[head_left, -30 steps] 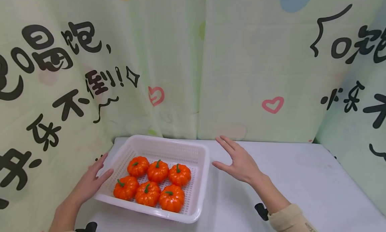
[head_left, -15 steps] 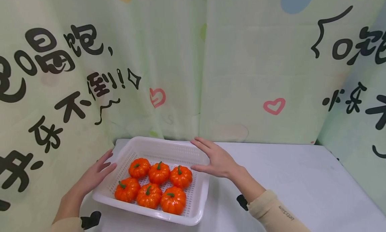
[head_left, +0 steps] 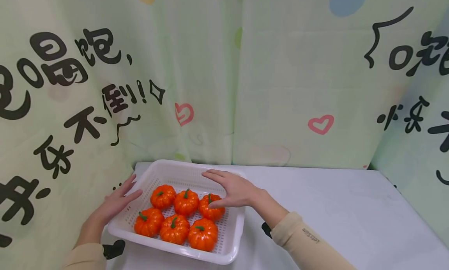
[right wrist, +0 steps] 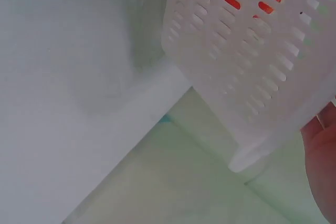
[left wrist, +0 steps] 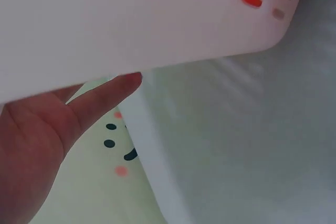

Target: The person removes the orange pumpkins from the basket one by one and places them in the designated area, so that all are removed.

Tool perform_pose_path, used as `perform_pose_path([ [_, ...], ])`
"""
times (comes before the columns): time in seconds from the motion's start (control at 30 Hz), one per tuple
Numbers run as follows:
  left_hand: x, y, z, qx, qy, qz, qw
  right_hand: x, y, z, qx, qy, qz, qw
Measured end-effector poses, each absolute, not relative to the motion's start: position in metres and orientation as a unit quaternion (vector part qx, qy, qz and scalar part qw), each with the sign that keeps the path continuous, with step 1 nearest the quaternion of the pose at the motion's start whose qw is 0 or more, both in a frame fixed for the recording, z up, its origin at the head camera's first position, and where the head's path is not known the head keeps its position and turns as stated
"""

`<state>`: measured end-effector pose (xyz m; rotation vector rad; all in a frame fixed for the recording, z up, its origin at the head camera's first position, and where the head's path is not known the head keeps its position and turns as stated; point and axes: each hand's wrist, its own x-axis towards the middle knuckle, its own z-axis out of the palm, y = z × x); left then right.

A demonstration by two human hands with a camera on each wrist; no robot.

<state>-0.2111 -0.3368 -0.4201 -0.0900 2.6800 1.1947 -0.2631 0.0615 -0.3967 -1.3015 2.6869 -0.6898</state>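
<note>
White plastic forms a rectangular, slotted basket [head_left: 186,172] on a white tabletop [head_left: 315,223], holding six glossy orange pumpkins [head_left: 174,230] with green stems, in two rows of three. Taking the basket as a clock face, with twelve towards the pale green printed fabric curtain [head_left: 280,106] behind, its long axis tilts from half past nine to half past three. At nine o'clock is the person's bare left hand [head_left: 114,203], by the short end, thumb apart from fingers and gripping nothing; whether it touches the basket cannot be told. Between two and three o'clock, the bare right hand [head_left: 234,190] reaches over the opposite end, thumb and fingers well apart, clasping nothing. Its thumb overlaps the back-right pumpkin [head_left: 213,212], towards half past seven from that hand, the nearer of the two; contact is unclear. From the left hand, the front-left pumpkin [head_left: 149,223] lies towards four o'clock
</note>
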Motion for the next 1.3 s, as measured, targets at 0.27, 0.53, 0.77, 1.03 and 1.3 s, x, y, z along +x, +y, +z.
perform_pose_path([
  [0.27,-0.212,-0.336,-0.425,-0.036,0.887,0.446,0.112,-0.268,0.051,-0.404,-0.410,0.882,-0.215,0.092],
  [0.53,-0.210,-0.336,-0.430,-0.042,0.848,0.513,0.126,-0.273,0.045,-0.410,-0.392,0.887,-0.205,0.130],
  [0.77,-0.208,-0.338,-0.432,-0.034,0.836,0.532,0.130,-0.275,0.041,-0.411,-0.359,0.896,-0.197,0.175],
  [1.03,-0.209,-0.341,-0.433,-0.034,0.828,0.544,0.131,-0.277,0.036,-0.408,-0.360,0.893,-0.172,0.211],
  [1.3,-0.210,-0.340,-0.433,-0.034,0.822,0.551,0.138,-0.277,0.033,-0.411,-0.350,0.895,-0.160,0.227],
])
